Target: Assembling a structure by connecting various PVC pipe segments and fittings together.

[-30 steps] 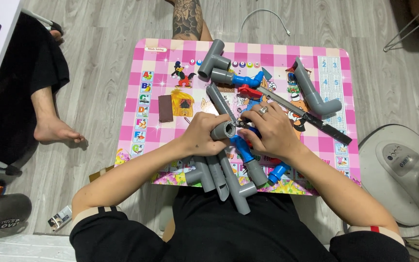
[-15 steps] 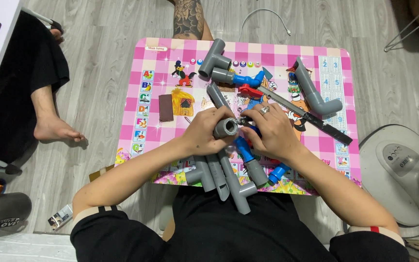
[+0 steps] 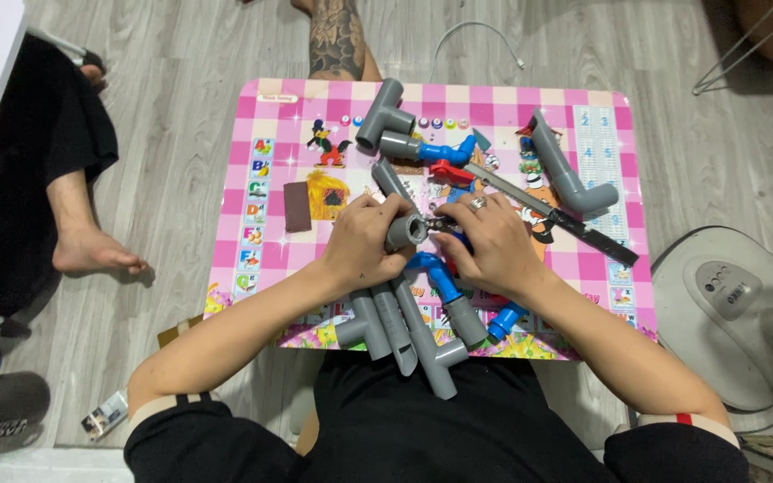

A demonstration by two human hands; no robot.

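Note:
My left hand [image 3: 367,241] grips a short grey pipe piece [image 3: 406,232] with its open end facing up, over the middle of a small pink checkered table [image 3: 270,161]. My right hand [image 3: 487,243], a ring on one finger, holds a small dark tool [image 3: 441,224] against the pipe's mouth. Below my hands lie several grey pipes and a tee fitting [image 3: 404,331], plus a blue elbow [image 3: 433,271]. A grey tee [image 3: 381,116], a blue and red valve [image 3: 449,159], a long grey elbow pipe [image 3: 565,170] and a hacksaw [image 3: 555,215] lie farther back.
Another person's bare foot [image 3: 91,255] and dark clothing are on the wooden floor at left; a tattooed leg [image 3: 337,40] shows beyond the table. A white fan base [image 3: 735,309] stands at right. A small brown block [image 3: 297,206] lies on the table's left part.
Both hands stay at the pipe piece; the pipe's open end has turned slightly and my fingers have shifted around it.

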